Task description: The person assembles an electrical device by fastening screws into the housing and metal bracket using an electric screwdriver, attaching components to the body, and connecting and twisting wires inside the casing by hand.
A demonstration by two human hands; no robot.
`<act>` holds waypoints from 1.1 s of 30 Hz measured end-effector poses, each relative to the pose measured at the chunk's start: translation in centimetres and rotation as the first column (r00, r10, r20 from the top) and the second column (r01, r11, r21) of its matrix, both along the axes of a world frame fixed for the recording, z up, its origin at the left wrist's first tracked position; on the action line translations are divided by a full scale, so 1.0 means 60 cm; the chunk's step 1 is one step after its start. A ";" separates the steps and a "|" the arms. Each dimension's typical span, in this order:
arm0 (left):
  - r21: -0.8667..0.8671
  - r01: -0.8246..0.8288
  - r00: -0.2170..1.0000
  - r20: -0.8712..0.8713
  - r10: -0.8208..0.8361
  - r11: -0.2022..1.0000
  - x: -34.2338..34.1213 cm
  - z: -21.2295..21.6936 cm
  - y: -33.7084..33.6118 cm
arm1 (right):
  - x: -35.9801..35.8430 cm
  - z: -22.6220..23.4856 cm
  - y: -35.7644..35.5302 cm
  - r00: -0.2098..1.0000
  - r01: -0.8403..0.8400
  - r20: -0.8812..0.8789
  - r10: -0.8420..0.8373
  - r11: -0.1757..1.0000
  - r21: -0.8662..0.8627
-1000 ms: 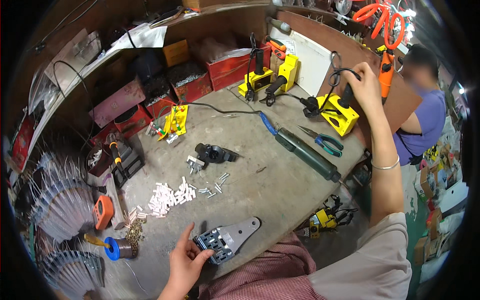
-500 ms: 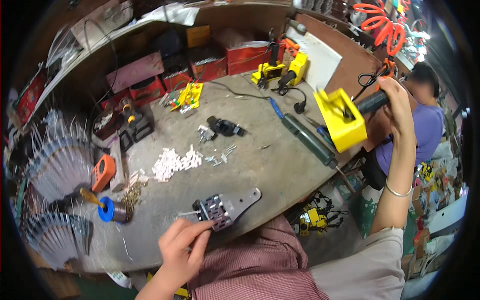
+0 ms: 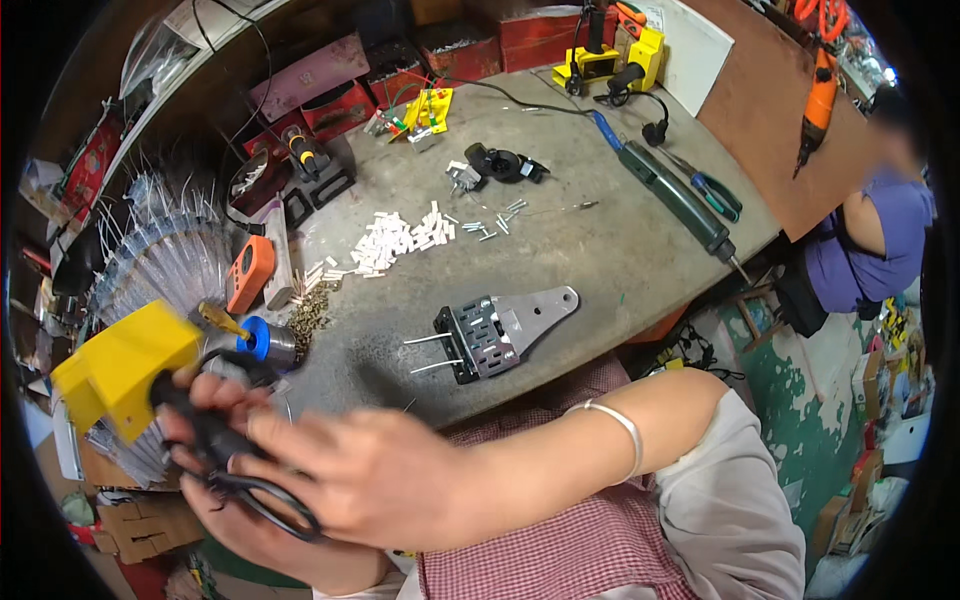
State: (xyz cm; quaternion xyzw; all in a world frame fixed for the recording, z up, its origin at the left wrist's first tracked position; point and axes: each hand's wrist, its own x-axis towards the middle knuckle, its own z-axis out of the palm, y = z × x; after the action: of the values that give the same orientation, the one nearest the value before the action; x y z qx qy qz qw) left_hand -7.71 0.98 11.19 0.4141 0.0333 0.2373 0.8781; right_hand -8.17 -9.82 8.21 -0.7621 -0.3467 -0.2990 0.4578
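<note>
Both my hands are together at the lower left, off the table's front edge. Between them is a yellow box-shaped housing (image 3: 130, 365) with a black handle and a looped black cord (image 3: 275, 500). My right hand (image 3: 365, 470) reaches across from the right, its blurred fingers closed on the black cord beside the handle. Partly covered beneath it, my left hand (image 3: 265, 535) wraps round the black handle. A slotted metal bracket (image 3: 490, 335) with a tapered grey plate lies on the table, two thin pale rods sticking out leftward. Neither hand touches it.
On the grey table (image 3: 620, 270) lie white sleeves (image 3: 390, 240), screws (image 3: 490, 225), a black part (image 3: 505, 165) and a dark green soldering iron (image 3: 675, 195). A solder spool (image 3: 265, 345) stands left. An orange driver (image 3: 818, 105) hangs right, near a seated person (image 3: 865, 240).
My right hand has swung from the upper right to the lower left with the yellow housing. My left hand has left the bracket and joined it. The orange driver now hangs free.
</note>
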 end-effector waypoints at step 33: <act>0.844 0.198 0.888 -0.370 -0.273 -0.499 0.140 -0.103 0.092 | 0.115 -0.170 -0.149 0.922 -0.013 -0.367 -0.123 0.938 -0.347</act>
State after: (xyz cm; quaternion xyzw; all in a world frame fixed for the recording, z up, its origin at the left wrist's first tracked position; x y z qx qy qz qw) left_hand 0.67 6.52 5.04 0.9410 -0.2984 -0.0512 0.1510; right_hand -1.25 -18.76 -1.98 -0.8832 -0.2754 -0.0922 0.3683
